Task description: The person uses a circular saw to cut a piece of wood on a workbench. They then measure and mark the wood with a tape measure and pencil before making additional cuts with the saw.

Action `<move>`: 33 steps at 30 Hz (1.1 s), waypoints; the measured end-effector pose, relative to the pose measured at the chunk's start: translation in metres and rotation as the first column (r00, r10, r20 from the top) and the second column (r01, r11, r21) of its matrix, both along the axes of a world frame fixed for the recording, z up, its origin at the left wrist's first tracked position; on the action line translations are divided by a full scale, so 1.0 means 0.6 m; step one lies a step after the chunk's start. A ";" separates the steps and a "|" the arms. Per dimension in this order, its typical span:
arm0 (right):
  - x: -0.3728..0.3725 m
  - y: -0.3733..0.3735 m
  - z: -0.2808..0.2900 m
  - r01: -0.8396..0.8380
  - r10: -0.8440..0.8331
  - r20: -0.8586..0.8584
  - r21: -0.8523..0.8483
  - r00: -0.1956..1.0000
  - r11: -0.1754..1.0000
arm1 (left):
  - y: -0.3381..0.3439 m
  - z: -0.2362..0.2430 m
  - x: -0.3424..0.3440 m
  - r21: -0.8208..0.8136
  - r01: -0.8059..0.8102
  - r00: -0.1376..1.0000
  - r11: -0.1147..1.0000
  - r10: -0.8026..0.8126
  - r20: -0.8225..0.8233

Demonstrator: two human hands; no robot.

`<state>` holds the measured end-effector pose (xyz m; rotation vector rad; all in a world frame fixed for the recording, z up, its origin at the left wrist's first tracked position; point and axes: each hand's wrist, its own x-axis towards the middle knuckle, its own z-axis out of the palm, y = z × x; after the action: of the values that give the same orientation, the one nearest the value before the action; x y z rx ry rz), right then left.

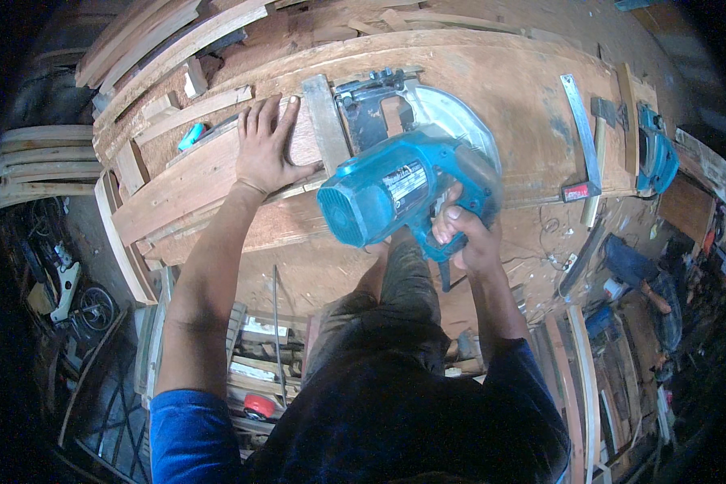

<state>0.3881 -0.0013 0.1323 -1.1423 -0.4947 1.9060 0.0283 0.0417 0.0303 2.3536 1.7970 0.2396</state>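
My left hand (270,143) lies flat with fingers spread on a reddish wooden board (187,179) on the workbench. Wrapped around the rear handle of a teal circular saw (383,189) is my right hand (469,232). The saw's dark base plate (365,114) rests toward the far side, beside a short grey wooden strip (324,121) lying across the board. A silver blade guard (452,117) covers the blade, whose edge is hidden. The strip sits between my left hand and the saw.
To the right are a steel try square (581,121) with a red stock, a hammer (607,111) and a teal power planer (656,149). A small teal tool (192,135) lies at left among offcuts. Planks (44,161) are stacked beyond; a bicycle wheel (97,308) stands lower left.
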 end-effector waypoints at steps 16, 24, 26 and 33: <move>-0.021 0.049 0.009 0.024 -0.024 0.005 -0.004 1.000 1.000 | 0.001 -0.001 0.000 -0.044 -0.021 1.000 0.999 0.020 -0.007; -0.025 0.069 0.004 0.009 -0.009 -0.018 0.012 1.000 1.000 | 0.001 -0.002 0.002 -0.030 -0.024 1.000 0.999 0.024 0.000; -0.027 0.074 0.003 0.013 -0.012 -0.037 0.017 0.999 1.000 | 0.002 -0.001 0.002 -0.026 -0.028 1.000 0.999 0.028 -0.001; -0.042 0.095 0.002 -0.007 0.004 0.033 0.097 0.999 0.995 | 0.001 -0.001 0.004 -0.051 -0.040 0.999 0.998 0.038 -0.039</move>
<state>0.3630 0.0558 0.1338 -1.1108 -0.6027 1.8496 0.0305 0.0422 0.0299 2.3046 1.8447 0.1528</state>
